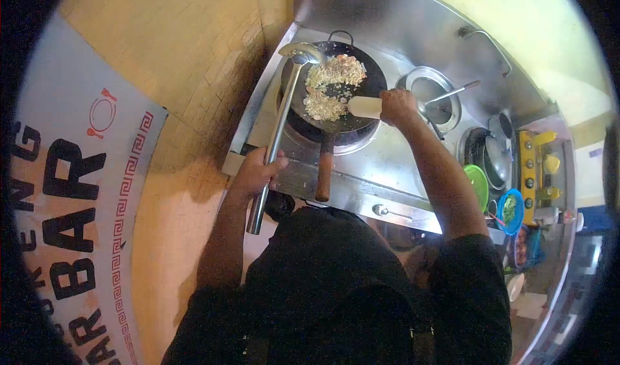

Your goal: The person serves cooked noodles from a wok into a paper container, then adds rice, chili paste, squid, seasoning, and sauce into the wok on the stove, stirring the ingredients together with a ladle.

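My left hand is wrapped round the long metal handle of a ladle, whose bowl rests over the left rim of a black wok. In the wok lie two heaps of pale, chopped-looking food, one behind the other. My right hand grips a cream-coloured container, tipped on its side over the wok's right part, its narrower end towards the food. What comes out of it, if anything, I cannot make out. The wok's wooden handle points towards me, held by neither hand.
Right of the wok stands a metal pot with a ladle in it. Further right are dark pans, a green bowl, a blue basket of greens and a yellow rack. A lettered banner hangs left.
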Action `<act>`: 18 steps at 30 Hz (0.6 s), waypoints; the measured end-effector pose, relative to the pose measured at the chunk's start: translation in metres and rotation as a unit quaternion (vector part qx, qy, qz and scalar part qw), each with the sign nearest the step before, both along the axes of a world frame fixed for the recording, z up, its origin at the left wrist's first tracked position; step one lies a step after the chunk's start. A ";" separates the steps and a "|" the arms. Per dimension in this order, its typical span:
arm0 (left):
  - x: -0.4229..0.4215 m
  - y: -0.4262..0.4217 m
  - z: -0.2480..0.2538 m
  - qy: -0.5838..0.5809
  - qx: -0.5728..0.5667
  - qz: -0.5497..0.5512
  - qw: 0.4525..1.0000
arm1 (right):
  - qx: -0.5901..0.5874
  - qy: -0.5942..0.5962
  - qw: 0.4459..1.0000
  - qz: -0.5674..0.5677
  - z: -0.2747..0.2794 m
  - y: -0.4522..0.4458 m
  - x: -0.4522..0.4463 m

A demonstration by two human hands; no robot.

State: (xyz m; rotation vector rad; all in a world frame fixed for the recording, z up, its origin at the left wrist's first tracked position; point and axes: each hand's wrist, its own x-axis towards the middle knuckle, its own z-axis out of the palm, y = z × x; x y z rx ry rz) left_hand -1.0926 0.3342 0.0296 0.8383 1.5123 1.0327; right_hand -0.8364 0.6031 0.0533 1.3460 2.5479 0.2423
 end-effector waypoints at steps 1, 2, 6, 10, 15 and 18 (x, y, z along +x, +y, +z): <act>0.003 0.001 -0.001 -0.007 0.004 0.000 1.000 | -0.032 -0.005 0.999 -0.013 0.000 0.000 0.005; 0.006 0.002 -0.002 -0.013 0.008 0.000 1.000 | -0.069 0.053 0.996 -0.031 -0.003 -0.003 0.015; 0.022 0.013 -0.010 -0.012 0.013 -0.002 1.000 | -0.205 0.322 0.914 -0.139 -0.070 -0.018 0.101; 0.052 0.029 0.004 -0.059 -0.038 0.028 0.997 | -0.145 0.537 0.808 -0.194 -0.152 -0.089 0.195; 0.084 0.058 -0.019 -0.114 -0.030 0.020 0.993 | -0.129 0.685 0.668 -0.261 -0.253 -0.104 0.286; 0.105 0.080 -0.048 -0.167 0.050 -0.009 0.985 | -0.096 0.702 0.653 -0.270 -0.222 -0.114 0.270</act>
